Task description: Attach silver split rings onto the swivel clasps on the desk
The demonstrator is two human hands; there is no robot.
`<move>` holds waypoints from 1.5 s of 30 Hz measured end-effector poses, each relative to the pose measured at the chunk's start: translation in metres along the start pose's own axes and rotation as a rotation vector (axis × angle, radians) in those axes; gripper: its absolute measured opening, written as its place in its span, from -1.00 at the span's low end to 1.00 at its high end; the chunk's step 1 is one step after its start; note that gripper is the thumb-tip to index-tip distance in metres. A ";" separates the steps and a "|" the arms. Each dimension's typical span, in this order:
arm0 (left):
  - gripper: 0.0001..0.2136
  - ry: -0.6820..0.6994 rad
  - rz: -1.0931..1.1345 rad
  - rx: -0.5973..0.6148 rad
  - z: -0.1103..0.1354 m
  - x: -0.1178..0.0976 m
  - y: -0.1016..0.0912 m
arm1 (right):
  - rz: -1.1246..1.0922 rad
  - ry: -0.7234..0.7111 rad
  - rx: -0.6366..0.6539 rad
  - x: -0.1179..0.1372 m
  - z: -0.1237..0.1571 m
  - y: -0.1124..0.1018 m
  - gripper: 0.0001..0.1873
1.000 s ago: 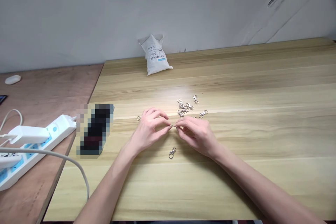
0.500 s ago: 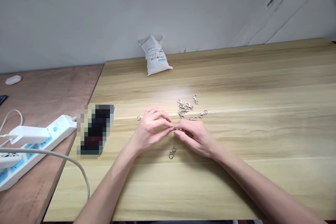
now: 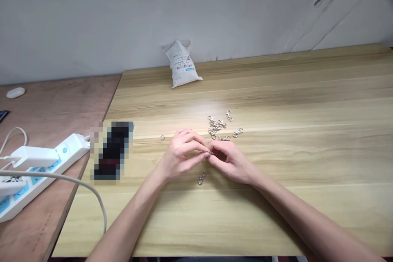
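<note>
Left hand (image 3: 179,157) and right hand (image 3: 231,163) both curled closed, fingertips pinching a small silver piece (image 3: 210,152) between them, its detail too small to tell. Pinch has drifted slightly right since a moment ago. Split ring (image 3: 162,137) lies well left; lobster clasp (image 3: 201,178) just near the hands; loose heap of clasps (image 3: 216,127) just beyond, to the right.

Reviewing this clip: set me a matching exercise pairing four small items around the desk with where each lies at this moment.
Things:
1. Lone swivel clasp
2. Small metal ring
3. White packet
4. White power strip

Places:
A. Against the wall at the table's far edge
B. On the reddish board beside the table
C. Just nearer the person than the left hand and right hand
D. Alone, beyond and left of the left hand

Pairs: 1-C, 2-D, 3-A, 4-B
</note>
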State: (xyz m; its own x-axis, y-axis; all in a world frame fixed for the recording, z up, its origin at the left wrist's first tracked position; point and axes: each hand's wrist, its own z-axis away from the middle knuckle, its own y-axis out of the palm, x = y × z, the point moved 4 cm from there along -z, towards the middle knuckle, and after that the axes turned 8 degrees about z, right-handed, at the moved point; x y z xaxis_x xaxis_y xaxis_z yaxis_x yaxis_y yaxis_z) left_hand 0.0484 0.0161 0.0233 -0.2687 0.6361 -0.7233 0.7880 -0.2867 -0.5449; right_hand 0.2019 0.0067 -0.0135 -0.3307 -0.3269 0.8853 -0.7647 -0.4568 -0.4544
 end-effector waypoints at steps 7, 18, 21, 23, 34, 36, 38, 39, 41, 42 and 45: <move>-0.92 -0.035 -0.002 -0.016 0.002 0.000 0.002 | 0.039 -0.001 0.046 -0.003 -0.001 0.000 -0.81; -0.94 -0.018 0.004 -0.041 0.002 0.000 -0.001 | -0.009 -0.010 0.055 -0.002 0.000 -0.001 -0.68; -0.92 -0.035 0.017 -0.043 0.002 0.000 -0.001 | -0.037 -0.031 0.044 -0.002 0.000 0.000 -0.68; -0.92 -0.039 0.033 -0.041 0.001 0.000 -0.002 | -0.050 -0.042 0.043 -0.003 0.000 0.000 -0.69; -0.91 -0.016 0.110 -0.021 0.003 -0.002 0.002 | -0.153 0.010 0.173 0.002 0.001 0.002 -0.65; -0.91 -0.053 0.171 -0.022 0.003 0.000 0.004 | -0.263 0.046 0.243 0.003 0.001 0.002 -0.66; -0.92 -0.097 0.228 -0.032 0.004 0.002 0.005 | -0.351 0.065 0.298 0.004 0.001 0.002 -0.66; -0.92 -0.112 0.246 -0.042 0.004 0.003 0.005 | -0.372 0.063 0.296 0.004 0.001 0.001 -0.67; -0.93 -0.131 0.248 -0.063 0.004 0.005 0.004 | -0.355 0.058 0.215 0.003 -0.001 -0.002 -0.68; -0.92 -0.137 0.230 -0.069 0.004 0.006 0.002 | -0.320 0.062 0.150 0.001 -0.001 -0.004 -0.68; -0.91 -0.148 0.136 -0.059 0.005 0.009 0.000 | -0.170 0.071 -0.005 -0.003 -0.002 -0.008 -0.67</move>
State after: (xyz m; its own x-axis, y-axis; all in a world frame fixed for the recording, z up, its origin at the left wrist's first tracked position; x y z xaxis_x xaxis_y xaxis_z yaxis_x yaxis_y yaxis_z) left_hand 0.0434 0.0187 0.0145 -0.2324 0.4807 -0.8455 0.8525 -0.3178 -0.4150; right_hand 0.2077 0.0129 -0.0123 -0.2342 -0.1861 0.9542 -0.8156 -0.4965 -0.2970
